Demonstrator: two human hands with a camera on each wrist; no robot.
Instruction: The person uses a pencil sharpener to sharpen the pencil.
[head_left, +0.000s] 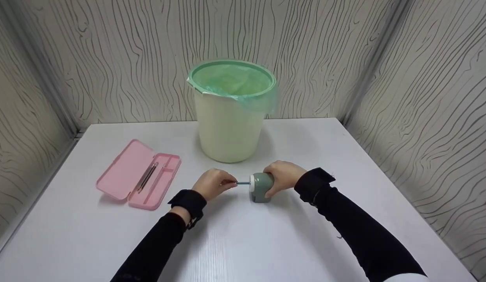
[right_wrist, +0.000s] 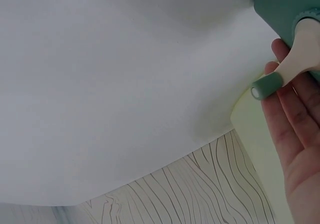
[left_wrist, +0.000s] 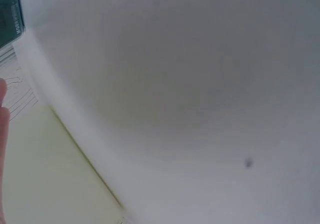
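Note:
A green pencil sharpener (head_left: 261, 187) with a white front stands on the white table in the head view. My left hand (head_left: 211, 183) pinches a blue pencil (head_left: 243, 183), whose other end meets the sharpener's front. From the right side, my right hand (head_left: 285, 175) grips the sharpener's body, thumb on the near side and fingers on the far side. The right wrist view shows the sharpener's pale crank (right_wrist: 305, 46) with its green knob (right_wrist: 267, 85) in front of the fingers. In the left wrist view only a strip of the left hand and the sharpener's corner appear.
Left on the table (head_left: 227, 250) lies an opened pink pencil case (head_left: 123, 168) with dark pencils (head_left: 148, 178) inside. Behind the hands stands a pale bin (head_left: 229, 129) with a green rim and liner. Wood-patterned walls enclose the table's back and sides.

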